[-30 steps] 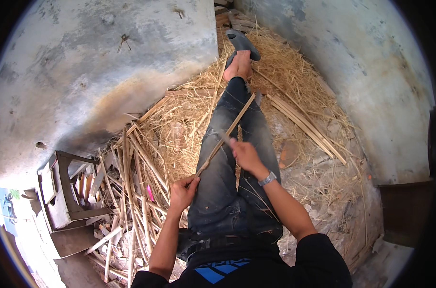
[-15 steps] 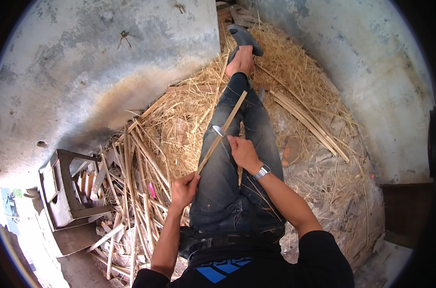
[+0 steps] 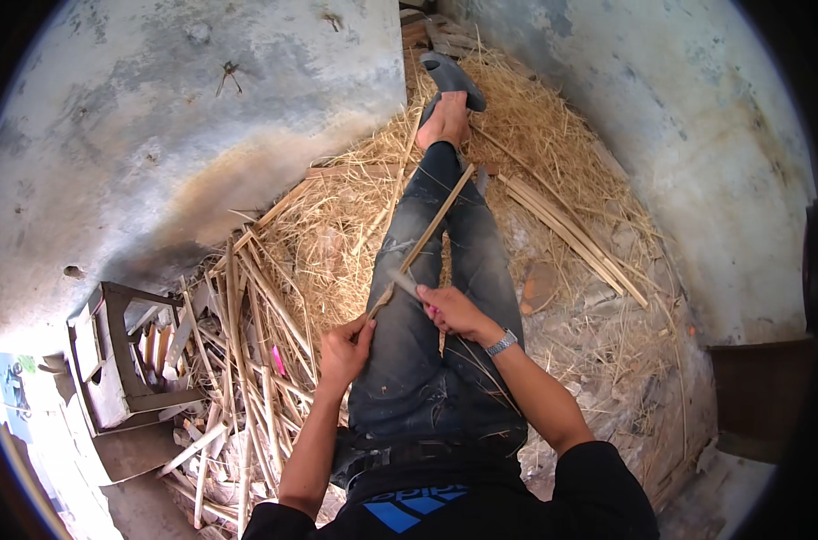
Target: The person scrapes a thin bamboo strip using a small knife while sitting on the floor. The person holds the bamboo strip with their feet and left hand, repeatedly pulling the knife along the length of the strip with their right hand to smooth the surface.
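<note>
My left hand [image 3: 346, 351] is closed round the near end of a long, thin bamboo strip [image 3: 438, 219], which slants up and away to the right across my legs. In my right hand [image 3: 456, 311] is a small knife [image 3: 403, 283], its blade pointing left. The blade lies against the strip, a short way beyond my left fingers, and looks smeared by motion. A bit of pink shows under my right fingers, and most of the knife's handle is hidden in the grip.
Left of my legs lies a pile of bamboo sticks [image 3: 238, 333] beside a broken wooden frame [image 3: 121, 351]. Split strips [image 3: 575, 234] rest on the right. Straw [image 3: 535, 117] covers the floor near my feet. Weathered walls [image 3: 184, 99] stand on both sides.
My right hand has drawn the knife down along the bamboo strip, closer to my left hand. The left hand keeps its hold on the near end.
</note>
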Available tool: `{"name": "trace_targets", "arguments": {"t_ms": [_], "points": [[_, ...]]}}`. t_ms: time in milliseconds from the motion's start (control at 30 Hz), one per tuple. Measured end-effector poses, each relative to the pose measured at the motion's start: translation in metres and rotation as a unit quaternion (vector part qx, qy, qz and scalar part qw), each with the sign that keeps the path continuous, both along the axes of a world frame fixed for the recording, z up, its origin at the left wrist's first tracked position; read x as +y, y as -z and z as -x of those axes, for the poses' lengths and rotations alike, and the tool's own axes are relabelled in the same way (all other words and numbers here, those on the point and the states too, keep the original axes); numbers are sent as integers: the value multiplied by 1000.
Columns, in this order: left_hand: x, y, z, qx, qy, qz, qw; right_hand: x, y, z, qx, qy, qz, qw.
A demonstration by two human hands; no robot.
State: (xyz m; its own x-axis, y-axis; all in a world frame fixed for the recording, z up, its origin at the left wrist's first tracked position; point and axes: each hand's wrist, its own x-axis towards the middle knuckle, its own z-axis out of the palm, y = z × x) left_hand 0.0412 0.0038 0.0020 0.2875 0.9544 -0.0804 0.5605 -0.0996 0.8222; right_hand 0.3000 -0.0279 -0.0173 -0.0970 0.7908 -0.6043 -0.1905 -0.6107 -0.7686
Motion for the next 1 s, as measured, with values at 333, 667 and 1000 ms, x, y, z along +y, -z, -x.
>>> {"name": "trace_targets", "arguments": {"t_ms": [333, 667, 1000], "points": [[-14, 0, -11, 71, 7, -104, 992, 25, -12, 26, -270, 44, -235, 933], [-15, 2, -12, 77, -1, -28, 997, 31, -11, 13, -380, -65, -293, 875], [-11, 2, -10, 13, -10, 52, 999, 34, -15, 6, -354, -112, -341, 863]]}}
